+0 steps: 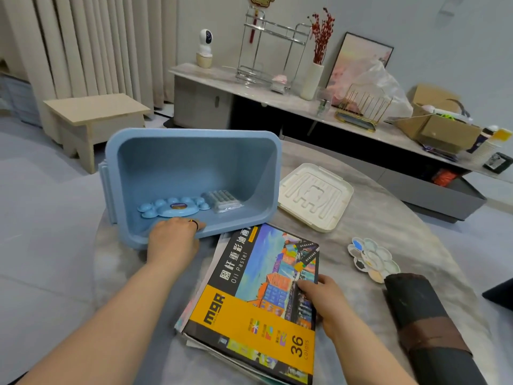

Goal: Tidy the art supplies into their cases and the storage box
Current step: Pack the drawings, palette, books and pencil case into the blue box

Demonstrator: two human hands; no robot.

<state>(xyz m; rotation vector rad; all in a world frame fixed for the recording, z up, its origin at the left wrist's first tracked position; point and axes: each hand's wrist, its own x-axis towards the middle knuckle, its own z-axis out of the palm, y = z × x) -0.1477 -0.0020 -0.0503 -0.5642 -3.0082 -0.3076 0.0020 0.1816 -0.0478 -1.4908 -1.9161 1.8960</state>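
A blue storage box [191, 159] is tipped toward me on the round table. My left hand [173, 236] grips its near rim. Inside it lie a blue paw-shaped palette [172, 208] and a clear pack of paint tubes [220, 200]. My right hand [319, 300] holds the right edge of a yellow and black oil pastel box [258, 307] that lies on a stack of papers [194, 298]. A white flower-shaped palette [373, 258] with paint stains sits to the right. The cream box lid [315, 195] lies behind it.
A dark rolled-up brush case [424, 326] lies at the table's right edge. Behind the table runs a long low cabinet [305, 107] with a vase, racks, a cardboard box and cups. A small wooden stool [94, 120] stands at the back left.
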